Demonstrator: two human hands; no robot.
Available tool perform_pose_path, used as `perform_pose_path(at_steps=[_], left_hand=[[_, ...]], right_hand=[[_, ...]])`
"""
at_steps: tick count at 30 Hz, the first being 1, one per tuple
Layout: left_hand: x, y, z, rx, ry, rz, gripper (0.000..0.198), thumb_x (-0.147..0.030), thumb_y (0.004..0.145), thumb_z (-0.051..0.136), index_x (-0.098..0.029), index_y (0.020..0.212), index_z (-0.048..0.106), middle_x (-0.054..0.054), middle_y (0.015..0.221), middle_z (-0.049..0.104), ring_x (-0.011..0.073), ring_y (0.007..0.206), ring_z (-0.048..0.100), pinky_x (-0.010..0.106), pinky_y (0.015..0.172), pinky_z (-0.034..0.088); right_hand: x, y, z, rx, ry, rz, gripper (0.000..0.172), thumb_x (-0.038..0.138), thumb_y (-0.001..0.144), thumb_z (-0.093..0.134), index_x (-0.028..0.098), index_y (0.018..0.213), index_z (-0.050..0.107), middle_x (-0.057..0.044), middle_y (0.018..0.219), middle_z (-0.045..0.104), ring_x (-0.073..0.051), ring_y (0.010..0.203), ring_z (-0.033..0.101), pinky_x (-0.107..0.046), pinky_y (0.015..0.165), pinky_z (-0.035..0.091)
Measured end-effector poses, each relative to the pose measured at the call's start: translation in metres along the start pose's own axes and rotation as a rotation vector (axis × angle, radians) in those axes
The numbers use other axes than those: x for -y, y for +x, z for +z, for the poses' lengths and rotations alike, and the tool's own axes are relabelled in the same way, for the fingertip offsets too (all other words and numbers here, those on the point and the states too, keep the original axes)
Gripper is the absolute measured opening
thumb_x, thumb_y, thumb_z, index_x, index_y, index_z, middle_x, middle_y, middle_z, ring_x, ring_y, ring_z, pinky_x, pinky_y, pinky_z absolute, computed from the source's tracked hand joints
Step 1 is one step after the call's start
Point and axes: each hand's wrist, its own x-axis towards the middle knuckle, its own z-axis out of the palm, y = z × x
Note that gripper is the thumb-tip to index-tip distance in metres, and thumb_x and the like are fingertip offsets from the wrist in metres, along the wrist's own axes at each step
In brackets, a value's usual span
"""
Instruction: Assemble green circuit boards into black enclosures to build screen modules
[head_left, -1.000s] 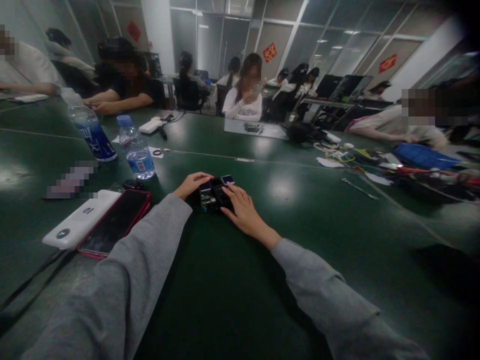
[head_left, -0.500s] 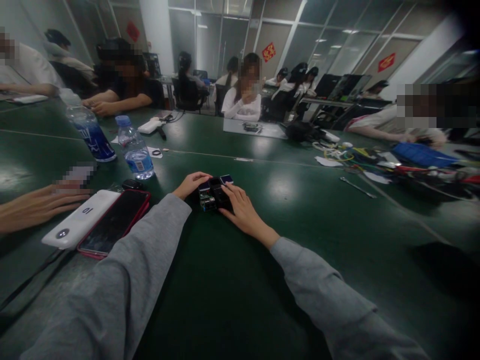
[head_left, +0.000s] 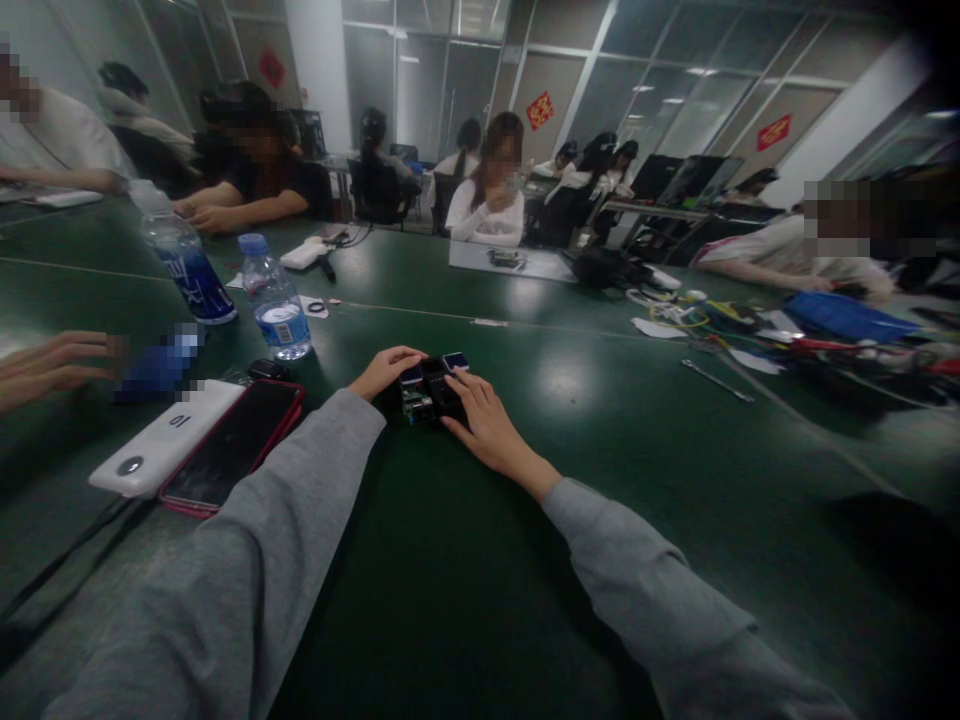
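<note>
A green circuit board (head_left: 417, 405) and a black plastic case (head_left: 442, 387) lie side by side on the dark green table, close together. Small dark screens show at their far side, one (head_left: 455, 361) with a pale edge beyond my right fingertips. My left hand (head_left: 388, 371) curls its fingers over the far left edge of the circuit board. From the right, my right hand (head_left: 486, 418) has its fingers bent over the black case, thumb along the near side. The undersides of both parts are hidden.
Left of my arm lie a red-edged phone (head_left: 232, 447), a white power bank (head_left: 169, 435) and a co-worker's hand (head_left: 64, 365). Two bottles stand beyond, a water bottle (head_left: 276, 305) and a blue-labelled one (head_left: 187, 265). A wrench (head_left: 716, 381) and tangled cables (head_left: 697, 312) lie right.
My hands stay on the board and case with hardly any motion. At the left, the co-worker's hand has drawn back from a blurred object, which now looks blue. The view has shifted slightly.
</note>
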Motion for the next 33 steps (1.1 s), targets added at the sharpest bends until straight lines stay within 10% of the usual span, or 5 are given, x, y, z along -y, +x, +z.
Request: perform_pose_path(at_steps=[14,25,33], left_hand=[[0.000,0.000,-0.001,-0.013,0.002,-0.005,0.033,-0.040,0.081,0.062,-0.016,0.103,0.070,0.010,0.106,0.071,0.0242,0.104,0.062,0.042,0.096,0.045],[0.020,0.008,-0.002,-0.030,-0.082,0.020,0.036,-0.041,0.080,0.064,-0.015,0.103,0.069,0.010,0.110,0.070,0.0218,0.102,0.063,0.039,0.096,0.046],[0.011,0.006,0.000,-0.036,-0.058,-0.013,0.031,-0.040,0.080,0.063,-0.016,0.098,0.071,0.010,0.105,0.072,0.0242,0.101,0.064,0.041,0.094,0.047]], right_hand=[[0.005,0.001,-0.010,-0.097,0.090,0.010,0.041,0.030,0.099,0.039,0.027,0.140,0.042,-0.005,0.144,0.042,-0.024,0.132,0.037,-0.050,0.110,0.040],[-0.009,0.000,-0.002,-0.162,0.116,0.032,0.056,0.009,0.088,0.045,0.026,0.141,0.043,-0.004,0.144,0.042,-0.026,0.129,0.036,-0.052,0.108,0.040],[-0.028,0.004,0.004,-0.360,0.319,0.196,0.038,0.021,0.092,0.041,0.022,0.129,0.053,-0.008,0.137,0.051,-0.023,0.126,0.046,-0.049,0.109,0.037]])
